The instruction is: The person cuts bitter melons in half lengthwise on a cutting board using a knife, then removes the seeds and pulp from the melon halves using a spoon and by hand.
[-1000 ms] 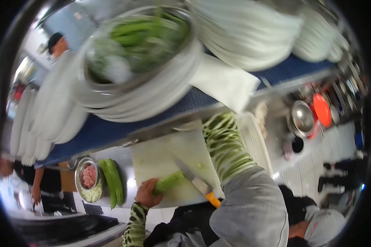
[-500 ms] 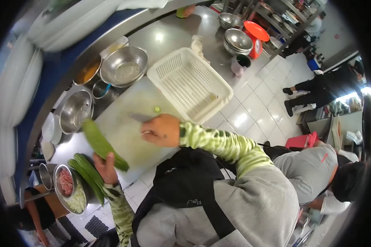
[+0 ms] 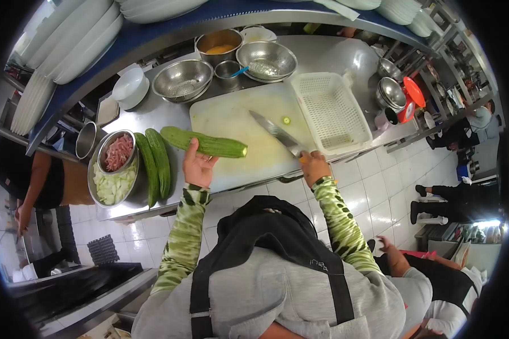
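In my left hand (image 3: 198, 165) is a large green cucumber (image 3: 203, 142), its cut end facing right over the board's left part. My right hand (image 3: 315, 168) grips a kitchen knife (image 3: 277, 134) by the handle, the blade pointing away to the upper left above the white cutting board (image 3: 220, 116). A small cucumber end (image 3: 287, 120) lies on the board, right of the blade. Two more long cucumbers (image 3: 154, 164) lie on the steel table to the left of my left hand.
A white perforated basket (image 3: 329, 101) overlaps the board's right side. Left stands a bowl (image 3: 113, 192) of chopped pale vegetable with a smaller bowl of sliced meat (image 3: 119, 152). Steel bowls (image 3: 182, 79) line the back, below a shelf of plates. Co-workers stand on both sides.
My view has turned, so the table sits more level. The knife has come toward the board's right front, and its blade shows clearly. My left hand still holds the cucumber.
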Motion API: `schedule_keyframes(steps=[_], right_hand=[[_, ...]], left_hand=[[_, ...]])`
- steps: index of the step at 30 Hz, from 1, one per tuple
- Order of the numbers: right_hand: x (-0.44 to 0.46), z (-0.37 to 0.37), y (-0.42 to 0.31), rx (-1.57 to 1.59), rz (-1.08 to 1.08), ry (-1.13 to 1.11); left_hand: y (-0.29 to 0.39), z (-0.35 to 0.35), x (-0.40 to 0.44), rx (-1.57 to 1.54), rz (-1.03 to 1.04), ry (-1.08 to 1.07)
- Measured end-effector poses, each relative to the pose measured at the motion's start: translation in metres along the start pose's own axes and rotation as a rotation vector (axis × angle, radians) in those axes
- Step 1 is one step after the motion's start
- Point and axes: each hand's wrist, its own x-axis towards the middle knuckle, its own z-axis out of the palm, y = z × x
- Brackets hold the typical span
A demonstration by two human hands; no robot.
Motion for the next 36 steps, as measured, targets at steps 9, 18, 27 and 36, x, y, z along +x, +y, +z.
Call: schedule_keyframes(steps=[9, 18, 27, 36], right_hand=[[-0.012, 0.0, -0.001, 0.598, 0.107, -0.127], [0.009, -0.034, -0.013, 0.949, 0.378, -0.479], [0.031, -0.094, -0.048, 0.816, 0.185, -0.49], [0.064, -0.107, -0.069, 0.579, 0.131, -0.548]], left_hand=[[-0.04, 0.037, 0.041, 1.808, 0.256, -0.187], [-0.097, 0.062, 0.053, 1.829, 0.239, -0.182], [-0.123, 0.029, 0.063, 1.561, 0.521, -0.361], [-0.125, 0.023, 0.066, 1.542, 0.582, -0.358]])
